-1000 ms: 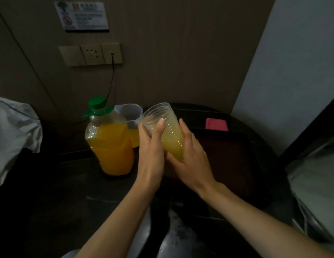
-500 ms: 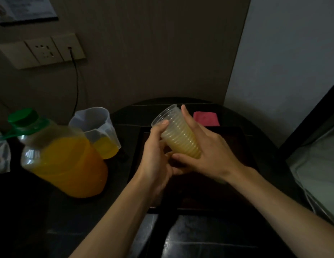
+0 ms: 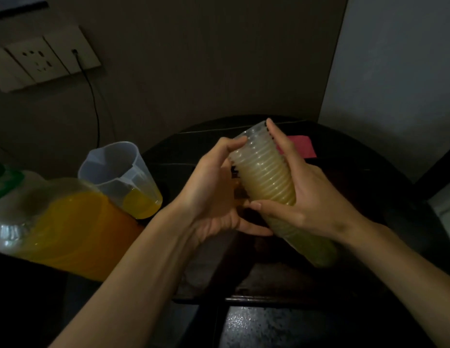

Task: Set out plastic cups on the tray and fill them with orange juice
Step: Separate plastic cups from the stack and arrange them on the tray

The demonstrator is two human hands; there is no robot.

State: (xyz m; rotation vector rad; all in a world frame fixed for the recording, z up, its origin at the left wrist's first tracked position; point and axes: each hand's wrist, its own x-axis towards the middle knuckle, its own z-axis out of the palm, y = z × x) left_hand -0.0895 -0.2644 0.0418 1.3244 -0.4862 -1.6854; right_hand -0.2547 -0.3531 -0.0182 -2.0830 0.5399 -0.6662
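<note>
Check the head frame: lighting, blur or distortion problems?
Head view: dim, underexposed; the tray nearly vanishes in shadow; the juice bottle at the left edge is blurred and stretched; the stack of plastic cups, left hand and right hand are sharp; glare speckles the table.

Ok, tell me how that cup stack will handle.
The stack of cups is likely light and flexible: thin, translucent walls. Tightly nested rims suggest the top cup may stick, so the left hand at the rim may need to peel while the right hand steadies.

One cup stack (image 3: 266,172); one bottle (image 3: 68,222); one jug (image 3: 118,172); one tray (image 3: 281,280)
</note>
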